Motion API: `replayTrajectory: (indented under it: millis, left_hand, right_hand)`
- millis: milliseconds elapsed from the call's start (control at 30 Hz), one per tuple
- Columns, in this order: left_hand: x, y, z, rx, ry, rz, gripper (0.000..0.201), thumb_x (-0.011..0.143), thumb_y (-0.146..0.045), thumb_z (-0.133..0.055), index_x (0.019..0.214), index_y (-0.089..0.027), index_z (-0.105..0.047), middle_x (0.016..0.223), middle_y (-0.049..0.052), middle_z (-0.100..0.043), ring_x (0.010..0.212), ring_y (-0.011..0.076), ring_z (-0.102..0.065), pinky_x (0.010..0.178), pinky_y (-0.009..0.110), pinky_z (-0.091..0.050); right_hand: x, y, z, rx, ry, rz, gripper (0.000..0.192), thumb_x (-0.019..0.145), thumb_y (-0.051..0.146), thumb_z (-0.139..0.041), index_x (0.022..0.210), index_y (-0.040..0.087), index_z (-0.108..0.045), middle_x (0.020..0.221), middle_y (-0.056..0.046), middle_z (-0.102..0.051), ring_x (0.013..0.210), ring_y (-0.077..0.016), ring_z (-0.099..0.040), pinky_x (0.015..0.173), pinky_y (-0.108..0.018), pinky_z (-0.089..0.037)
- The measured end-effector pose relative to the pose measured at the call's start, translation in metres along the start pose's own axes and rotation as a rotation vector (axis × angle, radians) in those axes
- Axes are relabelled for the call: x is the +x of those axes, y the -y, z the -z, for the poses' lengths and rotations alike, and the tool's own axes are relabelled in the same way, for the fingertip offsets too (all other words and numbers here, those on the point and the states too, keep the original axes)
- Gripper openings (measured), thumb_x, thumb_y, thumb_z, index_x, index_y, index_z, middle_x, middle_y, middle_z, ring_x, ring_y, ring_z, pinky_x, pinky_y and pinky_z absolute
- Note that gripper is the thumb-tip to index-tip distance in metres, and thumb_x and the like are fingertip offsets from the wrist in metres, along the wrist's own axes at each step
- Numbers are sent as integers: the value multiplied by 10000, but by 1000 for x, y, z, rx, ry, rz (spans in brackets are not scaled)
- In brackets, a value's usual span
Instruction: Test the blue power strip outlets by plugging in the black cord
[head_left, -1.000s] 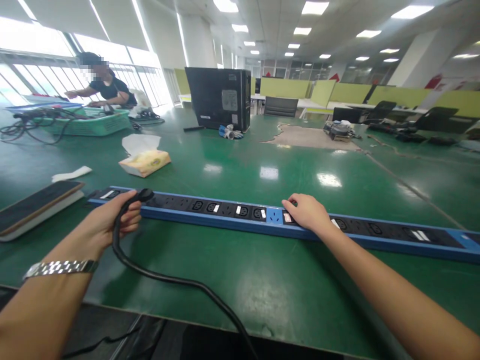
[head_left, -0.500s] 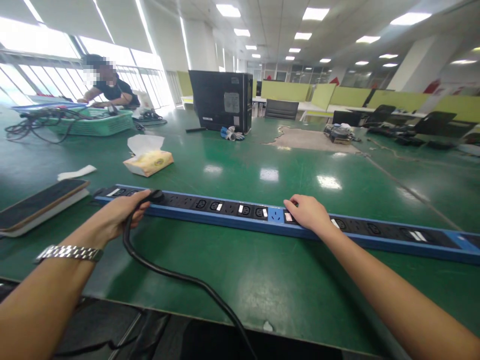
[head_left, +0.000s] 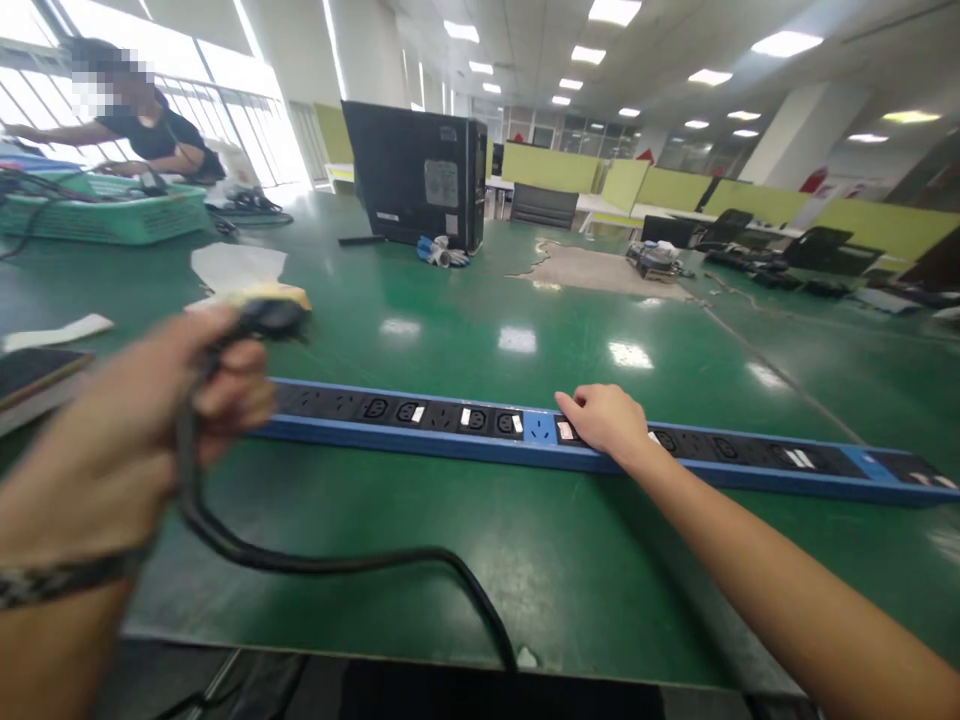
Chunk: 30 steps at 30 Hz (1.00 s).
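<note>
A long blue and black power strip (head_left: 465, 449) with rows of sockets lies across the green table (head_left: 420, 610). My left hand (head_left: 161, 400), blurred by motion, is closed around a black power plug (head_left: 274, 318) raised over the strip's left part. From the plug a thick black cable (head_left: 337, 564) loops down past the table's near edge. My right hand (head_left: 609, 415) rests on the middle of the strip, beside its blue socket, with the fingers curled over the far side and the thumb toward that socket. Part of the strip's left end is hidden behind my left hand.
Behind the strip stand a tissue packet (head_left: 251, 272) and a black computer case (head_left: 416, 180), with gloves (head_left: 442, 252) before it. A green basket (head_left: 135, 215) with cables is at the far left, near a seated person (head_left: 154, 140). A dark flat object (head_left: 41, 375) lies at left.
My left hand has lifted the plug up off the strip and toward me. My right hand stays on the strip. The view has shifted, and the person's arm at the back left has stretched out.
</note>
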<state>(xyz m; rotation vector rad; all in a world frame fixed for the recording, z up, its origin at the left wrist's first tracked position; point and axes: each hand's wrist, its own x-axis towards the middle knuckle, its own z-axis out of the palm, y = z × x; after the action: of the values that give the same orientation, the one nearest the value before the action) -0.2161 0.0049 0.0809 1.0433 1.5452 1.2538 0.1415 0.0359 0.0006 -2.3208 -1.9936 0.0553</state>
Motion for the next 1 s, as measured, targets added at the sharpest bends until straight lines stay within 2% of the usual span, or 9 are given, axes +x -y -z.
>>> replayTrajectory:
  millis: [67, 100, 200, 267, 400, 500, 733, 867, 1000]
  left_hand:
    - [-17, 15, -39, -23, 235, 123, 390, 821, -494, -528, 598, -185, -443, 348, -71, -344, 334, 50, -287, 387, 174, -243]
    - [-22, 26, -57, -16, 276, 158, 407, 812, -514, -532, 586, -183, -460, 339, -65, -347, 319, 51, -278, 370, 179, -219]
    - [-28, 57, -92, 68, 225, 151, 435, 803, -523, -512, 535, -183, -468, 327, -43, -364, 303, 63, -293, 356, 191, -204]
    - [-26, 67, -98, 133, 212, 107, 462, 806, -535, -496, 506, -185, -462, 324, -34, -369, 309, 71, -309, 360, 195, -220]
    - [-21, 68, -92, 263, 170, 5, 508, 814, -570, -472, 486, -182, -481, 325, -18, -393, 328, 85, -343, 378, 203, -257]
    - [-18, 70, -89, 288, 126, 25, 524, 822, -596, -442, 491, -191, -465, 324, -20, -389, 321, 88, -314, 374, 211, -231]
    - [-23, 75, -94, 348, 210, 38, 520, 808, -609, -475, 518, -178, -499, 339, -14, -419, 342, 89, -348, 397, 204, -229]
    - [-31, 55, -99, 291, 183, 67, 480, 791, -560, -524, 506, -175, -489, 348, -23, -408, 336, 75, -330, 389, 200, -224]
    - [-52, 24, -133, 12, 148, -149, 465, 801, -543, -519, 507, -187, -462, 363, -44, -378, 345, 68, -339, 389, 198, -241]
  right_hand:
    - [-1, 0, 0, -17, -12, -1, 579, 899, 599, -325, 837, 225, -763, 916, -115, -726, 876, -236, -661, 727, -315, -457]
    - [-2, 0, 1, -19, -13, 3, 584, 899, 600, -324, 836, 223, -765, 913, -117, -725, 873, -234, -662, 726, -312, -459]
    - [-3, 1, 0, -17, -29, 8, 592, 901, 598, -319, 847, 219, -771, 903, -116, -722, 869, -228, -665, 731, -301, -464]
    - [-3, 0, 0, -20, -38, 10, 591, 900, 591, -316, 849, 219, -773, 900, -116, -722, 873, -232, -667, 734, -303, -469]
    - [-3, 1, 0, -18, -37, 28, 578, 892, 570, -313, 852, 223, -774, 906, -118, -726, 877, -257, -673, 726, -329, -482]
    - [-3, 1, 1, -12, -35, 35, 572, 895, 552, -305, 871, 224, -774, 924, -122, -726, 886, -265, -675, 739, -348, -489]
    - [-4, 0, 1, 14, -46, 49, 552, 899, 526, -316, 889, 220, -776, 939, -128, -727, 894, -262, -678, 762, -355, -491]
    - [-5, 0, 1, 25, -46, 37, 545, 904, 512, -324, 915, 207, -776, 951, -136, -725, 904, -251, -676, 779, -342, -487]
    - [-5, 0, 2, 37, -56, 45, 544, 903, 521, -337, 917, 199, -776, 945, -135, -727, 899, -244, -677, 774, -329, -486]
